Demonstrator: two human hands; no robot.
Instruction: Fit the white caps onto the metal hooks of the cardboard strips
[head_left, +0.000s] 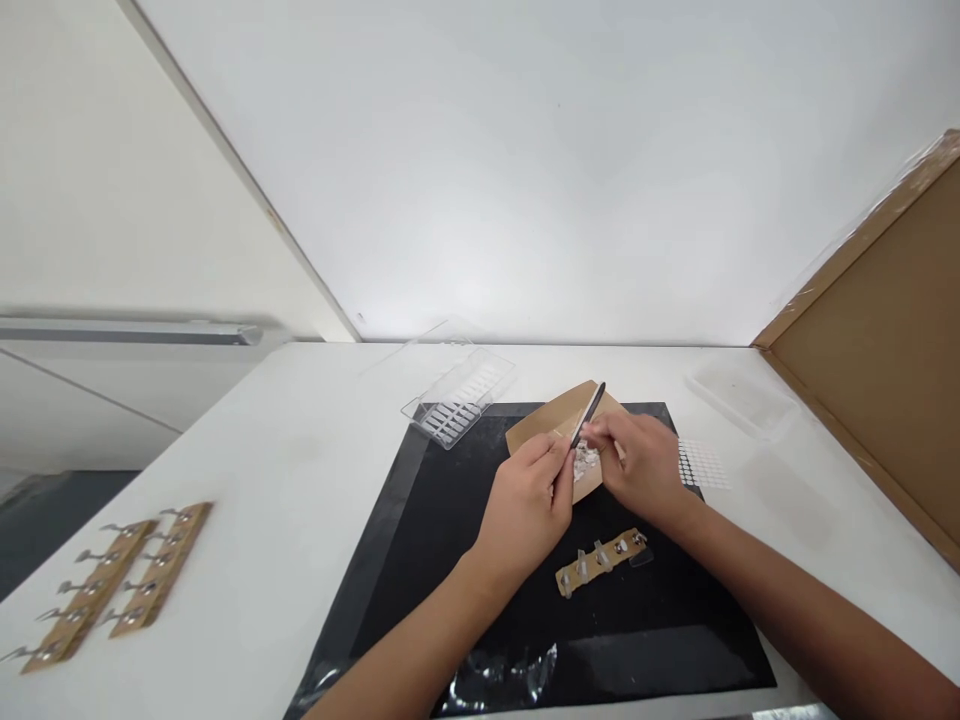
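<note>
Above a black mat (450, 540), both hands meet at a slim black stick-like tool (589, 412). My left hand (534, 490) is closed around its lower end. My right hand (637, 460) is bent beside the tool, its fingertips pinched near the shaft; what they hold, if anything, is too small to make out. Under the hands lies a brown paper piece (555, 415) with small whitish bits (586, 460) on it. Nearer the front, a tan strip (602, 562) carries several small clear and white pieces.
An open clear case (459, 400) with white pieces lies at the mat's back left. Two wooden strips with metal clips (161, 570) sit far left. At right are a dotted white sheet (703, 464), a clear tray (742, 400) and a cardboard panel (892, 340).
</note>
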